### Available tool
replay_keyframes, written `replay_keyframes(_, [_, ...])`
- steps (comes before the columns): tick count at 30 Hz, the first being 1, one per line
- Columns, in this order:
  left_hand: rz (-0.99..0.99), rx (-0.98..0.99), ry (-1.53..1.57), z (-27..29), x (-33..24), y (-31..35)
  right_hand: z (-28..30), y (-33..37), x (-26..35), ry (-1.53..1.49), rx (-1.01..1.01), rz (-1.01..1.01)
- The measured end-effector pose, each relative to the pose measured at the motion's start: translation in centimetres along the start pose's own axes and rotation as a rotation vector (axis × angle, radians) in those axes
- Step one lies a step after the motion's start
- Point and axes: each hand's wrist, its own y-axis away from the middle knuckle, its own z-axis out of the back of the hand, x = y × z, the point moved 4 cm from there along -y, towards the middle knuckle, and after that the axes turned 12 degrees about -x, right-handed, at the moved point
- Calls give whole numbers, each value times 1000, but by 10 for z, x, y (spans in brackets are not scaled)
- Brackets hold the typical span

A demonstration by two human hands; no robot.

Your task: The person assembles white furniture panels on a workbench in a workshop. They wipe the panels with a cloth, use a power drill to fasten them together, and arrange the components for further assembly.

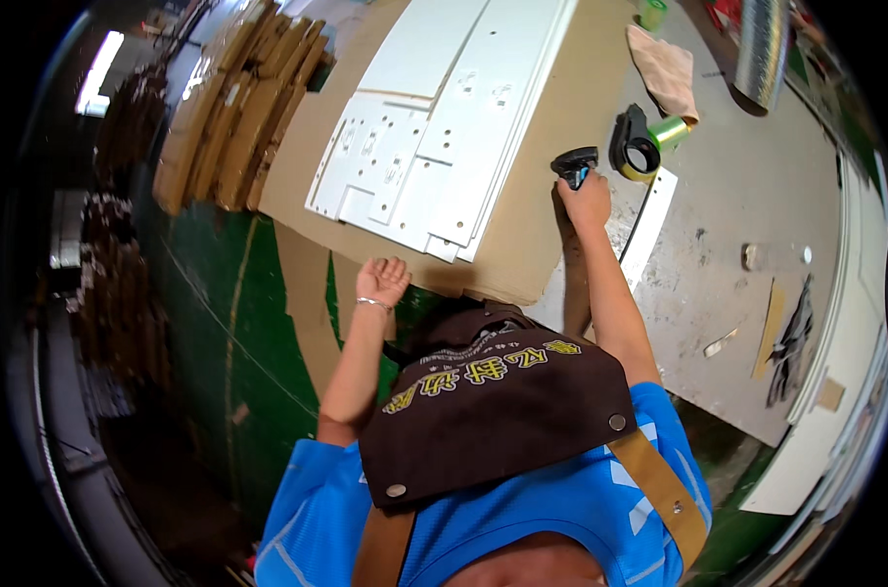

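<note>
My right hand [588, 201] is holding a black handheld device [574, 159] with a blue part on its grip, something like a scanner, and my fingers are closing round its handle. The device is pointing over the right-hand edge of a brown cardboard sheet [534, 201]. My left hand [383, 281] is hovering just beside the near edge of that cardboard, palm turning upward, fingers curling loosely with the hand half unfolded; a silver bracelet [372, 302] is circling the wrist.

Between and beyond my hands, the white drilled panels [468, 127] are lying flat on the cardboard, some overlapping, with small printed labels and dark holes showing on their faces. They are resting to the left of the device, well apart from it.

Just right of the device, a black tape dispenser [624, 137] is sitting on the grey worktable [723, 215], with a green tape roll [670, 133] lying against it. A pale pink cloth [665, 76] is lying farther back, and a narrow white strip [649, 232] is lying nearer, beside my right forearm. I am wearing a dark brown apron [522, 430] over a blue shirt [312, 499].
</note>
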Motion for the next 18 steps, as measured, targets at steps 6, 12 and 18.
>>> replay_keyframes(6, [-425,-161,202,16,-82,-51,-1,-10,-20,-257,57,-252])
replay_keyframes(12, [-821,-295,54,-17,-175,-96,48,62,160,-1026,518,-571])
replay_keyframes(18, [-644,72,-162,-61,-194,-119,15,124,256,-817,639,-534])
